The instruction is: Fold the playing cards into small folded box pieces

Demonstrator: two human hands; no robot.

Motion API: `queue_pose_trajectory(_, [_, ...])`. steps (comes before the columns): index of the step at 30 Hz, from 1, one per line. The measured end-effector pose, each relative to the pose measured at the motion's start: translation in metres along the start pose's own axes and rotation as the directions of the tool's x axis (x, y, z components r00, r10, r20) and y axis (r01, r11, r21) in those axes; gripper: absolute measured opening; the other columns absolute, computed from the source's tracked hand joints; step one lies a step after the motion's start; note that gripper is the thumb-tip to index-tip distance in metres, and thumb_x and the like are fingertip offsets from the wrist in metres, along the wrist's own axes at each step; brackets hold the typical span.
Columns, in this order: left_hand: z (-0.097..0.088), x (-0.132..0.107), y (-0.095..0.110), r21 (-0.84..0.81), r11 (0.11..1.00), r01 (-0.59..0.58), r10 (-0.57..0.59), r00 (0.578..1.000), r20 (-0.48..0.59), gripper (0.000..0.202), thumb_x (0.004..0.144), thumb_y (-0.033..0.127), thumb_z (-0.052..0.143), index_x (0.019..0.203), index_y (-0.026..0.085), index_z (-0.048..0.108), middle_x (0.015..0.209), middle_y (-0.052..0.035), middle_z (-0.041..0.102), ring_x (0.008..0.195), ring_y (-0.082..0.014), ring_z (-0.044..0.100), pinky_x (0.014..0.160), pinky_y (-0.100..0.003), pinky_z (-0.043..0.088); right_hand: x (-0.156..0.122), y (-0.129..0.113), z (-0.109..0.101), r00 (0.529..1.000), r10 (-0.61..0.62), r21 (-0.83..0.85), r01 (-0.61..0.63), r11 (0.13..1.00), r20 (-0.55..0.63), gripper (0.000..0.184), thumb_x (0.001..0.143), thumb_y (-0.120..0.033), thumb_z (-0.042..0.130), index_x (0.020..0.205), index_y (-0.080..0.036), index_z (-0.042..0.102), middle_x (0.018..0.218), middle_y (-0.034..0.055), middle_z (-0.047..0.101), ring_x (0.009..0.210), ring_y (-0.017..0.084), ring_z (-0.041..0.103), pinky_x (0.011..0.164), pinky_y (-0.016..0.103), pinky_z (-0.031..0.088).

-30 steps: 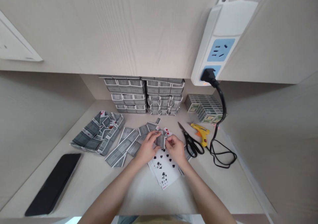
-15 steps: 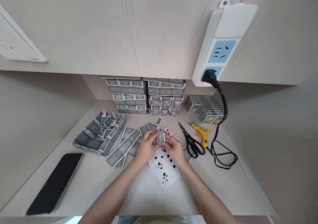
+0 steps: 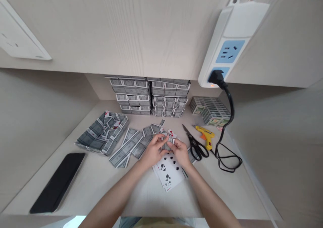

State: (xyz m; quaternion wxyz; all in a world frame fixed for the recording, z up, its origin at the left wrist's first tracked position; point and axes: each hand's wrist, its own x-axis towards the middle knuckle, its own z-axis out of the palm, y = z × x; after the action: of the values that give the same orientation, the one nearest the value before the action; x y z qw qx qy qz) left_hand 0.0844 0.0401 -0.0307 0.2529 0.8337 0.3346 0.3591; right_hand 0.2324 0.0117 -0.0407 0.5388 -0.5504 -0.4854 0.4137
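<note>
Both hands meet over the middle of the desk. My left hand (image 3: pixel 152 150) and my right hand (image 3: pixel 180 152) pinch a small grey-backed playing card piece (image 3: pixel 167 143) between their fingertips. Just below the hands lies a face-up fan of spade cards (image 3: pixel 168 172). Left of the hands lie flattened grey card strips (image 3: pixel 128 147).
A pile of folded grey card sheets (image 3: pixel 102 137) lies at the left, a black phone (image 3: pixel 58 182) at the near left. Stacked card boxes (image 3: pixel 150 96) line the back, with a block of card packs (image 3: pixel 210 110) at the right. Black scissors (image 3: pixel 195 145), a yellow glue gun (image 3: pixel 205 135) and its cable (image 3: pixel 227 157) lie right.
The hands stay together over the cards, the small grey piece turned and drawn closer in between the fingers. The view has shifted slightly.
</note>
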Motion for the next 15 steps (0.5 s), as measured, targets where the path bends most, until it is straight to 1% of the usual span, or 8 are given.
queue_pose_trajectory(4, [-0.001, 0.000, 0.004, -0.039, 0.999, -0.024, 0.024, 1.000, 0.002, 0.058, 0.069, 0.031, 0.067, 0.123, 0.028, 0.046, 0.115, -0.0063, 0.047, 0.106, -0.0195, 0.047, 0.092, -0.037, 0.042, 0.001, -0.005, 0.000, 0.997, -0.008, -0.030, 0.005, 1.000, -0.077, 0.036, 0.076, -0.050, 0.051, 0.060, -0.017, 0.052, 0.052, -0.0028, 0.047, 0.049, 0.012, 0.042, 0.046, 0.024, 0.035])
queue_pose_trajectory(6, [0.000, 0.001, 0.007, -0.061, 0.998, 0.006, -0.006, 1.000, 0.003, 0.060, 0.067, 0.035, 0.069, 0.122, 0.027, 0.046, 0.116, -0.0074, 0.047, 0.111, -0.0218, 0.045, 0.094, -0.039, 0.040, 0.002, -0.008, 0.001, 0.993, -0.015, -0.054, 0.009, 0.998, -0.114, 0.040, 0.077, -0.054, 0.048, 0.059, -0.018, 0.051, 0.052, -0.0025, 0.047, 0.050, 0.012, 0.043, 0.047, 0.024, 0.036])
queue_pose_trajectory(7, [0.001, 0.001, 0.008, -0.078, 0.996, 0.044, -0.044, 0.999, 0.000, 0.063, 0.066, 0.037, 0.069, 0.123, 0.026, 0.044, 0.118, -0.0081, 0.046, 0.111, -0.0226, 0.045, 0.092, -0.040, 0.041, 0.002, -0.010, 0.002, 0.992, -0.019, -0.058, 0.012, 0.998, -0.125, 0.040, 0.077, -0.054, 0.047, 0.059, -0.018, 0.050, 0.053, -0.0024, 0.047, 0.051, 0.013, 0.044, 0.048, 0.024, 0.037])
queue_pose_trajectory(8, [0.002, 0.001, 0.009, -0.106, 0.990, 0.093, -0.095, 0.995, -0.008, 0.066, 0.066, 0.037, 0.069, 0.124, 0.026, 0.041, 0.118, -0.0090, 0.046, 0.108, -0.0225, 0.048, 0.089, -0.039, 0.043, 0.003, -0.011, 0.002, 0.991, -0.022, -0.056, 0.015, 0.998, -0.134, 0.040, 0.077, -0.055, 0.047, 0.059, -0.018, 0.049, 0.053, -0.0023, 0.048, 0.051, 0.013, 0.044, 0.048, 0.024, 0.038])
queue_pose_trajectory(10, [0.004, 0.001, 0.010, -0.188, 0.962, 0.195, -0.200, 0.980, -0.005, 0.067, 0.068, 0.038, 0.067, 0.126, 0.023, 0.034, 0.112, -0.0101, 0.051, 0.094, -0.0198, 0.055, 0.077, -0.035, 0.049, 0.002, -0.013, 0.003, 0.990, -0.010, -0.036, 0.005, 0.999, -0.144, 0.040, 0.077, -0.055, 0.047, 0.060, -0.019, 0.048, 0.054, -0.0021, 0.048, 0.051, 0.013, 0.046, 0.047, 0.024, 0.040])
queue_pose_trajectory(12, [0.007, 0.000, 0.011, -0.230, 0.939, 0.255, -0.259, 0.966, 0.013, 0.055, 0.075, 0.037, 0.059, 0.121, 0.020, 0.035, 0.099, -0.0083, 0.056, 0.079, -0.0169, 0.058, 0.068, -0.032, 0.049, 0.000, -0.014, 0.005, 0.991, 0.043, -0.002, -0.043, 0.999, -0.128, 0.039, 0.076, -0.056, 0.047, 0.062, -0.020, 0.047, 0.054, -0.0022, 0.048, 0.049, 0.013, 0.047, 0.043, 0.024, 0.040])
queue_pose_trajectory(14, [0.011, -0.001, 0.013, -0.186, 0.945, 0.268, -0.274, 0.962, -0.007, 0.039, 0.081, 0.036, 0.052, 0.112, 0.018, 0.038, 0.088, -0.0062, 0.058, 0.075, -0.0166, 0.058, 0.066, -0.032, 0.047, -0.003, -0.015, 0.008, 0.989, 0.107, 0.033, -0.105, 0.994, -0.099, 0.039, 0.075, -0.058, 0.047, 0.063, -0.021, 0.046, 0.052, -0.0034, 0.046, 0.042, 0.012, 0.046, 0.037, 0.024, 0.038])
queue_pose_trajectory(15, [0.013, -0.002, 0.014, -0.148, 0.953, 0.263, -0.271, 0.962, -0.037, 0.034, 0.082, 0.036, 0.049, 0.109, 0.017, 0.039, 0.086, -0.0059, 0.058, 0.075, -0.0169, 0.057, 0.066, -0.031, 0.046, -0.004, -0.015, 0.009, 0.988, 0.130, 0.052, -0.126, 0.991, -0.087, 0.039, 0.075, -0.058, 0.047, 0.063, -0.021, 0.045, 0.051, -0.0040, 0.046, 0.039, 0.012, 0.044, 0.034, 0.023, 0.037])
